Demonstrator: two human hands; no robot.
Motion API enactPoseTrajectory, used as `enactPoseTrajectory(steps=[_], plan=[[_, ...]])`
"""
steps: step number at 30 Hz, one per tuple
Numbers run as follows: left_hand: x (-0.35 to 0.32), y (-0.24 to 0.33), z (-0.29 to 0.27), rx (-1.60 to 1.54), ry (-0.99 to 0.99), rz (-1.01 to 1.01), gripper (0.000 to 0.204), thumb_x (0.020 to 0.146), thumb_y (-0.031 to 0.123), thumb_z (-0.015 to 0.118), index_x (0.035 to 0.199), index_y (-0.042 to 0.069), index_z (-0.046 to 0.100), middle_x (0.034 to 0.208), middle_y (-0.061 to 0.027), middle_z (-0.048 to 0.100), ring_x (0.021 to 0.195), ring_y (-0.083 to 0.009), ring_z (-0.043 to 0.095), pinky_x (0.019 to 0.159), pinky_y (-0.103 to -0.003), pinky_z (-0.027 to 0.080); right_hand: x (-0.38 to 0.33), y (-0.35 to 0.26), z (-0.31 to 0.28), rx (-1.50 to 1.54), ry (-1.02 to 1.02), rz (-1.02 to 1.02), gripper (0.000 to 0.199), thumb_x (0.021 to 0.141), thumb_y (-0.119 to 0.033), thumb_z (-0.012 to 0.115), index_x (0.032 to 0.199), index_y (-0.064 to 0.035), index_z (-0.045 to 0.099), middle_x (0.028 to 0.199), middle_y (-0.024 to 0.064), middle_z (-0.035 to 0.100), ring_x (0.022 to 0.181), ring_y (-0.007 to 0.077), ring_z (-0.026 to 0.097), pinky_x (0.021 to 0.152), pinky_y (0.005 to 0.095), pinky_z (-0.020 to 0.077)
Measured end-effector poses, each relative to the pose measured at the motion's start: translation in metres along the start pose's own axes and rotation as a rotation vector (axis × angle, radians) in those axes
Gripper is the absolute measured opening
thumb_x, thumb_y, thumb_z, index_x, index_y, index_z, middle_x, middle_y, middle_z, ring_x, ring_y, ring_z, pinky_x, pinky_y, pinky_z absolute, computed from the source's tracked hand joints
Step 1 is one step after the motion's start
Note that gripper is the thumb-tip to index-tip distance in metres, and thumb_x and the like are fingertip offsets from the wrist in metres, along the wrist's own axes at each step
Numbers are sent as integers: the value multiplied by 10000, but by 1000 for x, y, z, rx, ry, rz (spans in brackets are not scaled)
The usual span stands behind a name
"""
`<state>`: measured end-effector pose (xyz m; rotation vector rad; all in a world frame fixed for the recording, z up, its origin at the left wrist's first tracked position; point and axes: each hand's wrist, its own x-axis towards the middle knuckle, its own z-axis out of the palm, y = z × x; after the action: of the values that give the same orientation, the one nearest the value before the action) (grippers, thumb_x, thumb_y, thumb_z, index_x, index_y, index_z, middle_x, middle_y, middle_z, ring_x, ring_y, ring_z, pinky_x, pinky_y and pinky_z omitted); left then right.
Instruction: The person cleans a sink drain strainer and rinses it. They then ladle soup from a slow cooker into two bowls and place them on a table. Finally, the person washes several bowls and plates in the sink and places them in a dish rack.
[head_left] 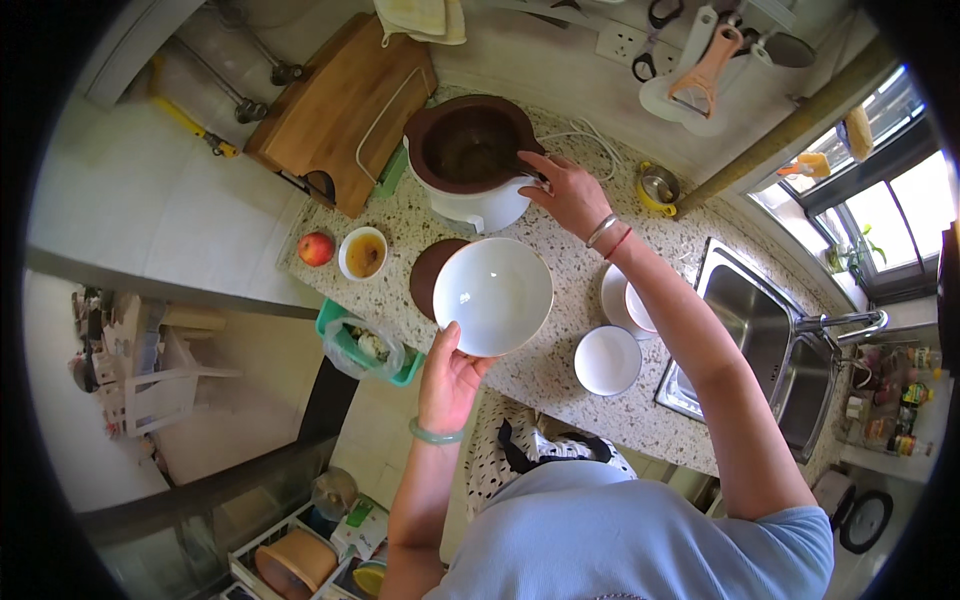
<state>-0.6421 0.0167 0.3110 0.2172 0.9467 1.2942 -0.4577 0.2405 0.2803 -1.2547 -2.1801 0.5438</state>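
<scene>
My left hand (pixel 447 392) grips the near edge of a large white bowl (pixel 493 297), thumb on the rim and fingers beneath. The bowl is tilted above the counter and nothing shows inside it. At the right rim of a brown-lined slow cooker (pixel 421 125), my right hand (pixel 574 200) is closed with its fingertips around something small and dark, largely hidden. Dark contents show in the cooker's pot. A brown round lid (pixel 426 284) lies partly under the white bowl. Right of it stand a smaller white bowl (pixel 607 361) and more white dishes (pixel 615 294), half covered by my right forearm.
A red apple (pixel 316 249) and a small bowl of amber liquid (pixel 345 263) sit at left. Cutting boards (pixel 330 110) lean behind. A green bin (pixel 407 374) hangs at the counter edge. On the right are a steel sink (pixel 745 305) and a yellow-handled cup (pixel 657 188).
</scene>
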Motion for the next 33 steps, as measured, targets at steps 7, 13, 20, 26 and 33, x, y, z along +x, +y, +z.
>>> enactPoseTrajectory(steps=[7,13,20,26,33], plan=[[48,50,-23,57,-3,-85,450,946,301,504,1287,16,438,1225,-117,554,1095,-209,569,898,-343,502,40,-3,7,32,-50,-182,213,833,-179,624,1028,-97,652,872,104,611,791,293,605,699,372,518],[77,79,-41,38,-2,-169,425,941,279,506,1279,27,452,1230,-99,549,1111,-200,553,912,-354,482,56,-10,14,-80,80,-145,130,849,-168,621,937,-76,646,742,102,634,654,293,622,583,376,513],[91,98,-61,1,23,-213,427,936,228,512,1308,38,419,1214,-84,551,1071,-174,569,874,-330,494,81,-47,8,-232,219,-28,90,853,-157,613,848,-67,608,635,99,608,562,279,609,492,363,490],[96,106,-61,-13,20,-186,466,932,213,527,1339,37,386,1233,-85,535,1081,-163,564,874,-306,492,83,-57,26,-224,202,-28,77,844,-136,613,837,-62,595,623,102,600,558,272,609,482,361,483],[100,108,-67,-8,23,-161,487,929,200,531,1356,32,367,1259,-88,518,1123,-171,544,925,-319,476,74,-70,39,-200,123,-10,92,851,-138,603,829,-53,577,612,117,591,553,288,604,472,376,474]])
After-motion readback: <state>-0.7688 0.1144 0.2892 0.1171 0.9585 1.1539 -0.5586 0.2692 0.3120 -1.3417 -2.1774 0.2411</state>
